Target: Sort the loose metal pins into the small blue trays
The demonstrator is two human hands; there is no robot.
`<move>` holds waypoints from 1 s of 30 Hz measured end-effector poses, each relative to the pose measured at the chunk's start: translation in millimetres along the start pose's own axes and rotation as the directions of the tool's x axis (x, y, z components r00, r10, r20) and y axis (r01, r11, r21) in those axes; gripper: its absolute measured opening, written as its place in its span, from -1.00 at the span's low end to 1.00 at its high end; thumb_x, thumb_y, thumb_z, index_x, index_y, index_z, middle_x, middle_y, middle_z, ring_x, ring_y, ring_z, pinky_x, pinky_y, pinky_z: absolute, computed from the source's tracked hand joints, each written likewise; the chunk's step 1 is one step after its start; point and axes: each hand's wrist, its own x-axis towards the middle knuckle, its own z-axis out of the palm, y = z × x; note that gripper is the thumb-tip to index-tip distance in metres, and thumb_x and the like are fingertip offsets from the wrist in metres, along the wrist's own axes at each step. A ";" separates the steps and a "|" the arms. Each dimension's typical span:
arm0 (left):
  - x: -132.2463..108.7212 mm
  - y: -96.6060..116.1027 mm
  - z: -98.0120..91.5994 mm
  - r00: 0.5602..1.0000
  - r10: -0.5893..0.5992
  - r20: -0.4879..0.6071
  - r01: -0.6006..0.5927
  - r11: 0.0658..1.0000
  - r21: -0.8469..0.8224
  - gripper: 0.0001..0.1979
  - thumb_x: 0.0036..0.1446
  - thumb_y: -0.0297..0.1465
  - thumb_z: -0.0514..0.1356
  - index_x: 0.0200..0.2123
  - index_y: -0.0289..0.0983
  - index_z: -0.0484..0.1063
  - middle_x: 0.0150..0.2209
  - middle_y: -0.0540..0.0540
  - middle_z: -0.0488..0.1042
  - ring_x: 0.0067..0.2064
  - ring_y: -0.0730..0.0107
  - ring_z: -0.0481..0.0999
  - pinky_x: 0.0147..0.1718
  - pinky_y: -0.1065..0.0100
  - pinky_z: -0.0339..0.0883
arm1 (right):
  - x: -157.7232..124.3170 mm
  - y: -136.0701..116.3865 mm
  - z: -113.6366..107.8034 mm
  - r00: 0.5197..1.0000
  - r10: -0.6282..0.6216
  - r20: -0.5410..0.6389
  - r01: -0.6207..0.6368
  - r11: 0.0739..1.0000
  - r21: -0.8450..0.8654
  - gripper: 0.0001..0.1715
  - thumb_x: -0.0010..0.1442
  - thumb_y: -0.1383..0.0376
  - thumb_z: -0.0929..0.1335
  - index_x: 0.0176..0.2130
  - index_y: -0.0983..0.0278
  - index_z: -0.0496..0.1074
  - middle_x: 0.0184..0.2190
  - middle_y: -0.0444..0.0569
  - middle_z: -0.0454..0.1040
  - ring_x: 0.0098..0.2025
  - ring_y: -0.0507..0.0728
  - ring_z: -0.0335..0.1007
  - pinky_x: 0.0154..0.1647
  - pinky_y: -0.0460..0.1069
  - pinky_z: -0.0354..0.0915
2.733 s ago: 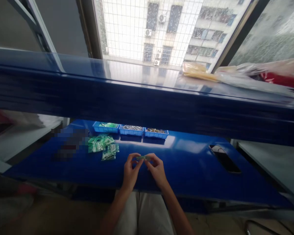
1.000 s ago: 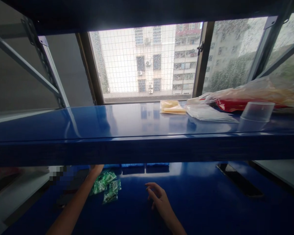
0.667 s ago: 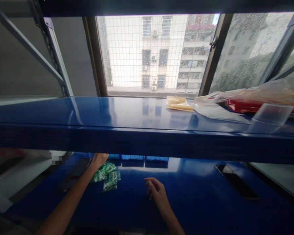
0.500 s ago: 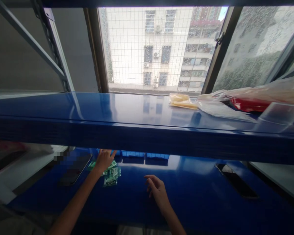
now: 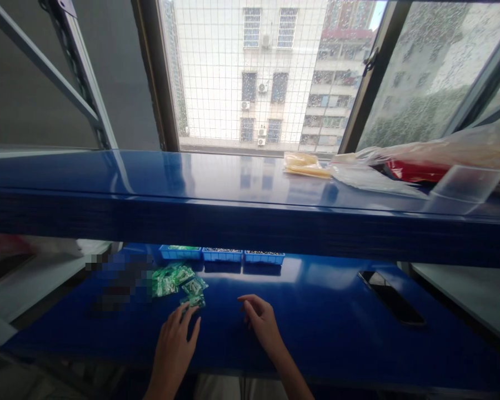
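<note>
My left hand point(image 5: 177, 337) is over the blue table, palm down with its fingers apart. Its fingertips are at the near edge of a small clear packet point(image 5: 193, 300) with green print; whether they touch it I cannot tell. Behind this lie another such packet point(image 5: 195, 285) and a heap of green packets point(image 5: 166, 280). My right hand point(image 5: 261, 324) hovers to the right, fingers loosely bent and the index finger stretched out, with nothing visible in it. Three blue bins stand behind: a left bin point(image 5: 180, 254) with green packets, a middle bin point(image 5: 222, 256) and a right bin point(image 5: 264, 259) with small metallic pieces.
A blue shelf point(image 5: 241, 222) crosses above the table and hides part of the bins. On it are a yellowish packet point(image 5: 306, 165), plastic bags point(image 5: 450, 153) and a clear plastic cup point(image 5: 469, 186). A dark phone point(image 5: 391, 297) lies on the table's right side.
My left hand has come back from the left bin toward me, down to the nearest green packet. The right hand has barely moved. The view has tilted down slightly.
</note>
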 end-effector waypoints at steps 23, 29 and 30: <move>13.4 43.4 15.0 0.963 0.238 0.123 -0.211 0.957 -0.200 -0.77 0.14 -0.32 0.01 -0.17 -0.19 0.38 -0.17 -0.08 0.46 -0.11 0.26 0.38 -0.17 0.23 0.19 | -3.0 -10.0 4.2 0.971 -0.235 -0.035 0.184 0.837 -0.515 -0.70 0.08 0.24 0.29 -0.13 0.16 0.41 -0.17 -0.02 0.40 -0.11 0.16 0.28 -0.11 0.05 0.19; 16.9 45.0 15.3 0.990 0.093 0.107 -0.054 0.946 -0.321 -0.72 0.16 -0.26 -0.05 -0.30 -0.21 0.42 -0.34 -0.07 0.49 -0.26 0.29 0.43 -0.23 0.24 0.22 | -2.1 -5.5 1.1 0.979 -0.197 0.044 0.191 0.837 -0.513 -0.70 0.00 0.17 0.37 -0.21 0.17 0.43 -0.32 -0.09 0.48 -0.25 0.13 0.35 -0.17 0.03 0.15; 16.6 46.0 14.6 0.991 0.068 0.112 -0.025 0.936 -0.350 -0.71 0.15 -0.24 -0.05 -0.31 -0.21 0.42 -0.36 -0.06 0.49 -0.29 0.30 0.43 -0.25 0.25 0.23 | -1.8 -3.4 0.4 0.981 -0.194 0.029 0.182 0.842 -0.507 -0.73 -0.01 0.18 0.37 -0.25 0.19 0.43 -0.36 -0.10 0.48 -0.28 0.12 0.35 -0.19 0.03 0.15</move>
